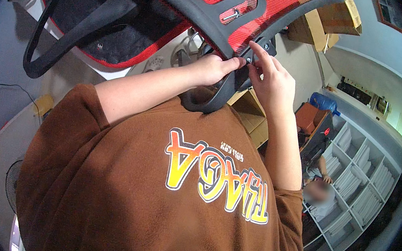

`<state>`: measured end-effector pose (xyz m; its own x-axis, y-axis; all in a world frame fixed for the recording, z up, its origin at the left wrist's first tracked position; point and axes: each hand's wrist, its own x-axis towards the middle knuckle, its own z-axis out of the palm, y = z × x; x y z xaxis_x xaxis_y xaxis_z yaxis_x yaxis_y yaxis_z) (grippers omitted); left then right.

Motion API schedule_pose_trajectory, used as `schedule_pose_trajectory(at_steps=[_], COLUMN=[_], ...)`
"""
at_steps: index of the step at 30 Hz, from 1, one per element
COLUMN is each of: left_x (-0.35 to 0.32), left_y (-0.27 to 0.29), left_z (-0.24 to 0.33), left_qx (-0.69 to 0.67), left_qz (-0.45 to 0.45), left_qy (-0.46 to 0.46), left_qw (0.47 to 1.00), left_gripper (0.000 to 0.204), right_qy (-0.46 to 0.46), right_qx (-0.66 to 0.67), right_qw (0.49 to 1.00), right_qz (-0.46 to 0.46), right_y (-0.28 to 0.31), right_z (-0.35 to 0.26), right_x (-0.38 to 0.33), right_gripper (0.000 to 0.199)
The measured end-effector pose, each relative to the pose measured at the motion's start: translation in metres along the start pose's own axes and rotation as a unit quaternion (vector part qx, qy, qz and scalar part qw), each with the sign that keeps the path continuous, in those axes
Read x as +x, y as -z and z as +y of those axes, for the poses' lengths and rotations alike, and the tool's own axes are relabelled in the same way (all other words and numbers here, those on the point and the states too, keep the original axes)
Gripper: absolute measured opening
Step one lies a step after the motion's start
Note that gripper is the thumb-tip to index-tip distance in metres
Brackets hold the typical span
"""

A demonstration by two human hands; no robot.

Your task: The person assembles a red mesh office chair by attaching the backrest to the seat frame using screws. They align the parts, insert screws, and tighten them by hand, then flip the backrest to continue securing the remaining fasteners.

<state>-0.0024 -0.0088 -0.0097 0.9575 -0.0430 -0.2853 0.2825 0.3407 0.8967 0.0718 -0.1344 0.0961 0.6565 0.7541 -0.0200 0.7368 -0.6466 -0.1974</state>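
A chair with a red mesh backrest [283,21] in a black plastic frame lies tilted in front of me. My left hand [211,70] grips the black armrest bracket [235,80] where it meets the backrest frame, its thumb pressed beside a bolt [248,60]. On the other side of that bolt is my right hand [277,79]. Its index fingertip touches the frame edge, and its thumb stays apart below. A second bolt [266,46] sits farther up the bracket. Another silver bolt [232,15] lies loose on the mesh. The fingers under the bracket are hidden.
At the left, the dark seat [116,43] with red edging rests on a white surface, under a black armrest loop [33,64]. Cardboard boxes [314,29] stand at the far right. A white shelf unit [352,175] holds stacked items; a person [319,187] is beside it.
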Motion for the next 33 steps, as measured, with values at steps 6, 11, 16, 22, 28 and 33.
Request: schedule_pose_trajectory(at_steps=[6,11,16,22,28,33], left_x=[0.003,-0.004,0.004,-0.005,-0.006,-0.007], left_y=[0.004,0.006,0.005,0.007,0.007,0.006], left_z=[0.005,0.013,0.009,0.01,0.016,0.013], left_qx=[0.018,0.084,0.036,0.02,0.04,0.019], left_qz=[-0.032,-0.026,-0.029,-0.021,-0.019,-0.014], left_qy=[0.094,0.103,0.182,0.079,0.105,0.062], left_qw=[0.995,0.991,0.982,0.996,0.993,0.998], left_gripper=[0.043,0.047,0.048,0.048,0.049,0.048], right_qy=[-0.002,0.067,0.143,0.167,0.193,0.234], right_qx=[-0.065,-0.196,-0.266,-0.3,-0.311,-0.306], right_qw=[0.996,0.976,0.953,0.939,0.93,0.923], right_qz=[-0.053,-0.063,-0.038,-0.032,-0.032,-0.021], right_y=[0.006,0.015,0.024,0.024,0.022,0.022], right_z=[0.001,0.005,0.007,0.011,0.018,0.027], right_x=[0.005,0.011,0.017,0.02,0.024,0.027], right_gripper=[0.046,0.05,0.05,0.051,0.048,0.036])
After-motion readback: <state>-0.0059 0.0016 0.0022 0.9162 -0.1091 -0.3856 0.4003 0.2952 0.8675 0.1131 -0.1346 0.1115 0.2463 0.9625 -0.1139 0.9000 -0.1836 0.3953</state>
